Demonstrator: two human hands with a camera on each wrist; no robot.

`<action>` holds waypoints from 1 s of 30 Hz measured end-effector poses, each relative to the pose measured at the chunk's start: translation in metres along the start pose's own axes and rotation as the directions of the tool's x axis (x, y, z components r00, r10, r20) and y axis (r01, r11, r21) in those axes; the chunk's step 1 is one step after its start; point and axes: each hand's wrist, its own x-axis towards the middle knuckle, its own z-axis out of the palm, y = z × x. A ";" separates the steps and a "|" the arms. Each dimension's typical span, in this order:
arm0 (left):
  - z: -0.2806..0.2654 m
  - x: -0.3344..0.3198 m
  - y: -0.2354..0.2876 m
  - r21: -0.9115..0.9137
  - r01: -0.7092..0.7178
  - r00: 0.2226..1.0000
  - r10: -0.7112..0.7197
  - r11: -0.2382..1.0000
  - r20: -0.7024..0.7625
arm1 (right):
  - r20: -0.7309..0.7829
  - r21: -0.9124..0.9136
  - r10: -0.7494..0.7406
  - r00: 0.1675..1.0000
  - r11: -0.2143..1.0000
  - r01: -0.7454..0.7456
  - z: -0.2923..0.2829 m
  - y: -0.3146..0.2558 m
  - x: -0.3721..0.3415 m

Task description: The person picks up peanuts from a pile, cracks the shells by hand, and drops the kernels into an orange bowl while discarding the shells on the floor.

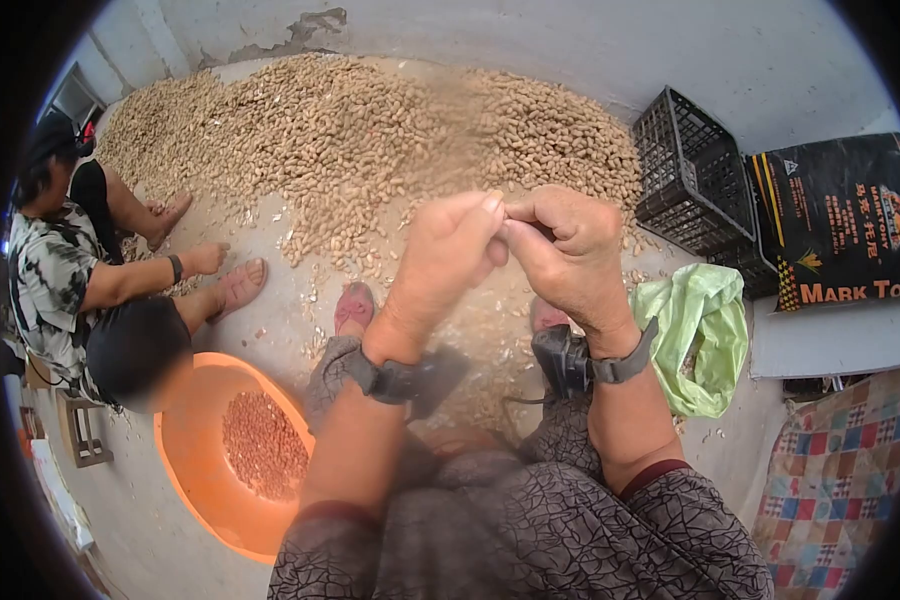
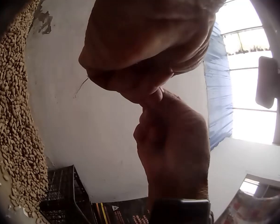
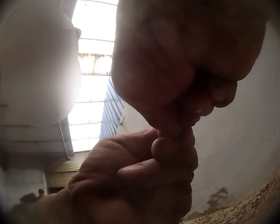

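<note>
Both hands meet fingertip to fingertip in front of the body, over the floor by the peanut heap (image 1: pixel 340 130). My left hand (image 1: pixel 448 255) has its fingers curled, with the thumb on top. From the other side my right hand (image 1: pixel 570 250) pinches with thumb and forefinger at the same spot. A small pale peanut (image 1: pixel 496 194) shows at the fingertips, mostly hidden by them. In the left wrist view, the left hand (image 2: pixel 144 46) covers the pinch from above. The right wrist view shows the two hands' fingertips touching, in shadow.
An orange basin (image 1: pixel 195 470) holding red peanut kernels (image 1: pixel 265 445) stands at the left. Beyond it sits another person (image 1: pixel 65 260), one hand near the floor. On the right are a black crate (image 1: pixel 685 170), a green sack (image 1: pixel 705 350) and a black printed bag (image 1: pixel 835 220).
</note>
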 end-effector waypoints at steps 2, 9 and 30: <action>0.002 0.001 -0.003 -0.003 0.000 0.997 -0.001 1.000 -0.071 | 0.007 0.083 0.057 0.998 0.995 -0.058 0.000 -0.004 0.001; 0.002 -0.001 -0.003 -0.202 0.040 0.998 -0.047 0.979 -0.029 | 0.046 0.279 0.236 0.971 0.930 -0.239 -0.003 -0.003 0.003; 0.003 0.002 -0.008 -0.567 -0.039 0.999 0.049 0.822 0.002 | 0.175 0.553 0.424 0.889 0.704 -0.445 0.003 -0.009 0.006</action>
